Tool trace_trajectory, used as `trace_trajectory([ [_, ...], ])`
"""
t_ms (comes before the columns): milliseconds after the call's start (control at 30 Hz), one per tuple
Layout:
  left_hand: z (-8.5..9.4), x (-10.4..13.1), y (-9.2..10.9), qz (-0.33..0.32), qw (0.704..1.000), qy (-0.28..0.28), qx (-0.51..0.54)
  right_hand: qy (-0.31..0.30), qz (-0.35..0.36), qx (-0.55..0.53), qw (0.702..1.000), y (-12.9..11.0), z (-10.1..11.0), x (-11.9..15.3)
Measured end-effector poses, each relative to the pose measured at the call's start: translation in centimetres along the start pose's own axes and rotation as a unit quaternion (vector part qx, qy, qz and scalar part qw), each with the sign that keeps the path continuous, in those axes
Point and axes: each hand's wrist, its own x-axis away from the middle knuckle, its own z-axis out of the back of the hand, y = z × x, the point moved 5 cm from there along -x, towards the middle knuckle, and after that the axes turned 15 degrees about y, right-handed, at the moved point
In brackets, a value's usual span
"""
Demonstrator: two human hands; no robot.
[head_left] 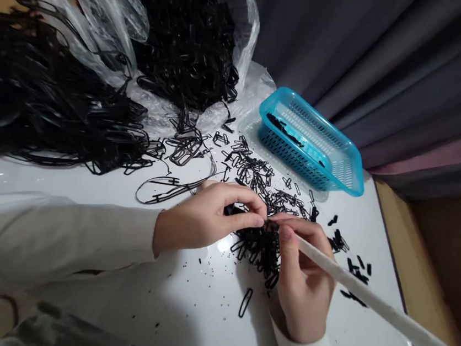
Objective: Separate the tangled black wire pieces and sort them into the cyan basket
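My left hand [209,215] reaches in from the left, thumb and index finger pinched at the tip on a small black piece [271,224]. Facing it, my right hand [306,276] is closed round a long white stick-like tool [366,293], which slants down to the lower right. The fingertips of my right hand meet the same small black piece. Directly beneath both hands lies a heap of black loop-shaped parts [261,251]. One loose black loop [245,302] lies nearer the front on the white table [165,304].
Large tangled black strips [47,96] pile up at the left, with more in a clear plastic bag [250,31] behind. A blue basket [345,153] holding a few black pieces stands at the back right. Small black pieces [356,270] lie near the right edge.
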Motion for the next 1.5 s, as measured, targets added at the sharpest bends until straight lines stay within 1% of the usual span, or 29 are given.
trace_trajectory([
  [167,-0.2,0.2,0.5,-0.048,0.998,-0.023,-0.018,-0.003,0.009,0.004,1.000,-0.1,-0.1,0.2],
  [267,-0.5,0.4,0.8,-0.049,0.997,-0.053,-0.031,0.000,0.008,-0.001,1.000,-0.1,0.0,0.2],
  [333,-0.6,0.5,0.8,-0.037,0.997,-0.058,-0.046,-0.005,-0.007,-0.012,1.000,0.0,0.0,0.1],
  [433,-0.3,0.4,0.8,-0.018,0.997,-0.031,-0.068,-0.013,-0.045,-0.044,0.998,0.5,0.0,0.0],
  [533,0.2,0.1,0.7,-0.006,0.998,0.006,-0.064,-0.018,-0.086,-0.089,0.992,1.1,0.0,0.1],
  [633,0.6,0.1,0.7,-0.021,0.995,0.035,-0.089,-0.023,-0.106,-0.117,0.987,1.3,-0.1,0.4],
  [733,0.5,0.2,0.8,-0.068,0.989,0.047,-0.126,-0.016,-0.081,-0.103,0.991,1.0,-0.1,0.4],
  [833,0.3,0.3,0.7,-0.097,0.986,0.050,-0.125,-0.023,-0.047,-0.084,0.995,0.5,-0.3,0.4],
  [933,0.3,0.2,0.5,-0.083,0.990,0.044,-0.104,-0.017,-0.014,-0.052,0.998,0.0,-0.2,0.5],
  [1067,0.3,0.2,0.6,-0.061,0.994,0.042,-0.078,0.001,0.037,0.021,0.999,-0.4,0.2,0.7],
  [1233,0.3,0.4,0.6,-0.065,0.989,0.058,-0.121,0.014,0.126,0.090,0.988,-1.0,-0.1,0.9],
  [1300,0.3,0.6,0.6,-0.070,0.986,0.068,-0.134,0.016,0.152,0.112,0.982,-1.1,-0.3,1.0],
  [1400,0.4,0.7,0.6,-0.076,0.984,0.075,-0.144,0.013,0.175,0.146,0.974,-1.1,-0.4,1.0],
  [1500,0.8,0.7,0.9,-0.080,0.984,0.093,-0.131,0.003,0.168,0.196,0.966,-0.2,-0.1,0.5],
])
